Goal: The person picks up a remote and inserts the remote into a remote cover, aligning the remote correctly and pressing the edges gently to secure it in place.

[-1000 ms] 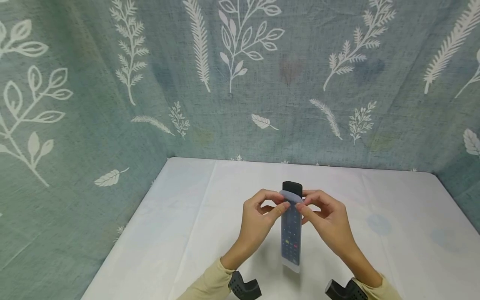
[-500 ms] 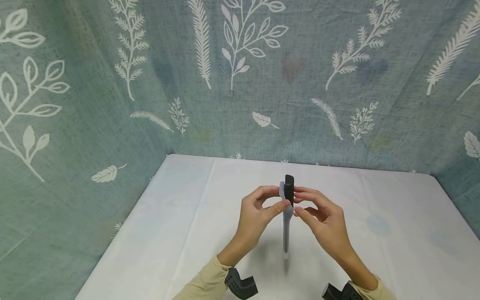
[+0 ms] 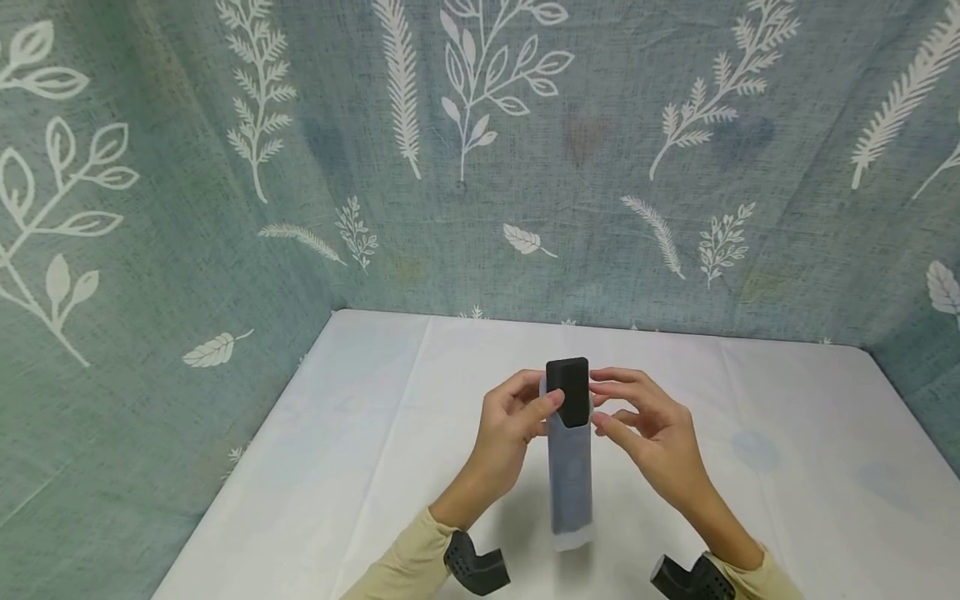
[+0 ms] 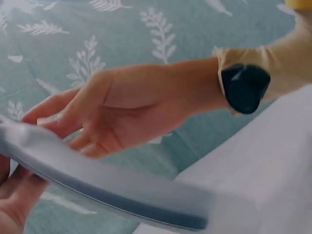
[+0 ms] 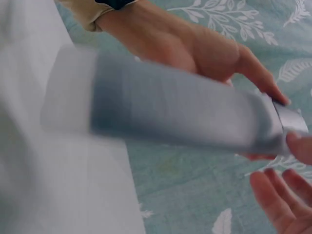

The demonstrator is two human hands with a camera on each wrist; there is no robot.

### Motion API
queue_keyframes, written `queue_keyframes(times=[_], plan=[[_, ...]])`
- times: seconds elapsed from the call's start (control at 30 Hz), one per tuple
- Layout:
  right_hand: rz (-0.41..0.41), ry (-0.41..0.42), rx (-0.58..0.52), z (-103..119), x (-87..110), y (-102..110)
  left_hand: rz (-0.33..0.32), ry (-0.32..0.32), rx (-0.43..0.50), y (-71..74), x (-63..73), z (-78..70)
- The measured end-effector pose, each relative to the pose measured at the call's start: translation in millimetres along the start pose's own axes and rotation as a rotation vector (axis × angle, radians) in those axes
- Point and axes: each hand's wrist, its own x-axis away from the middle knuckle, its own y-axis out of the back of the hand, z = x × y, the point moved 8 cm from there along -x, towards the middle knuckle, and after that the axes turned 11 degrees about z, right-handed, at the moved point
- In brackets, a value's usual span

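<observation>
A black remote control (image 3: 576, 392) stands tilted over the table with its plain back toward the head camera. A translucent pale sleeve (image 3: 572, 479) covers its lower length and leaves the top end bare; a short stretch of the sleeve hangs past the bottom. My left hand (image 3: 504, 433) grips the top left side, thumb on the black back and fingers behind. At the right edge, the fingertips of my right hand (image 3: 652, 421) touch lightly near the sleeve's mouth, fingers and thumb apart. The button side is hidden.
A white-covered table (image 3: 390, 400) lies under the hands. Behind and to the left hangs a green-grey cloth (image 3: 450, 250) with white leaf prints. Dark devices are strapped to both wrists, such as the left wrist camera (image 3: 476, 567).
The remote control in its sleeve has turned over, from button side through edge-on to back side. My right hand has gone from pinching the sleeve's mouth to lightly touching the edge.
</observation>
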Motion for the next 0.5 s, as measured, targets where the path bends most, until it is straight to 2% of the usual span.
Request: queue_keyframes(times=[0.13,0.27,0.4,0.5], plan=[[0.046,0.101,-0.107,2,-0.7,1,0.003,0.031,0.154,-0.7,-0.6,2.6],[0.045,0.266,-0.176,10,-0.6,5,0.014,0.062,0.239,-3.5,0.3,4.5],[0.033,0.406,-0.144,22,-0.7,8,0.057,0.081,0.249,-9.1,1.3,4.5],[0.065,0.399,-0.071,28,-3.2,6,0.078,0.099,0.201,-10.8,2.5,3.6]])
